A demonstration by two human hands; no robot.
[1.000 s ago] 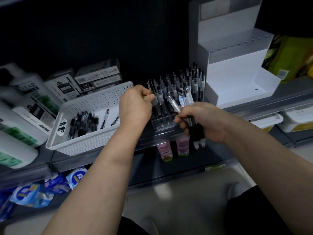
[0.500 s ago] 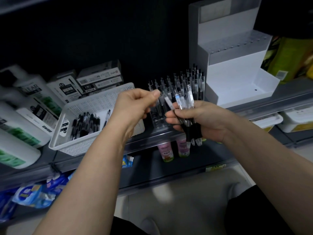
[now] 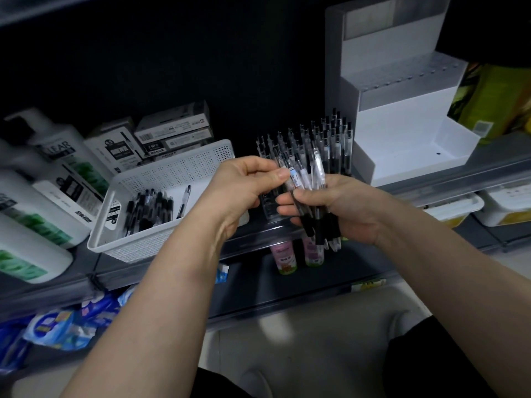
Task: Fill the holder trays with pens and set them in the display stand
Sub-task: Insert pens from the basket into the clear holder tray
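My right hand [image 3: 342,209] grips a bundle of black-and-clear pens [image 3: 311,193], tips pointing down. My left hand [image 3: 244,186] pinches the upper end of one pen in that bundle between thumb and forefinger. Behind both hands a clear holder tray [image 3: 270,206] stands on the shelf, packed with upright pens [image 3: 321,140]; its lower part is mostly hidden by my fingers. The white stepped display stand [image 3: 402,133] sits to the right on the same shelf, its steps bare. A white perforated basket [image 3: 172,173] at left holds several loose pens [image 3: 149,208].
Pen boxes [image 3: 175,130] are stacked behind the basket. Large white shampoo bottles [image 3: 43,185] crowd the left of the shelf. Small pink bottles [image 3: 284,257] and blue packets [image 3: 57,328] sit on lower shelves. White bins [image 3: 454,209] are at right below the stand.
My left hand came away from the holder tray and moved right to the bundle, where it now pinches one pen. My right hand lifted the bundle slightly.
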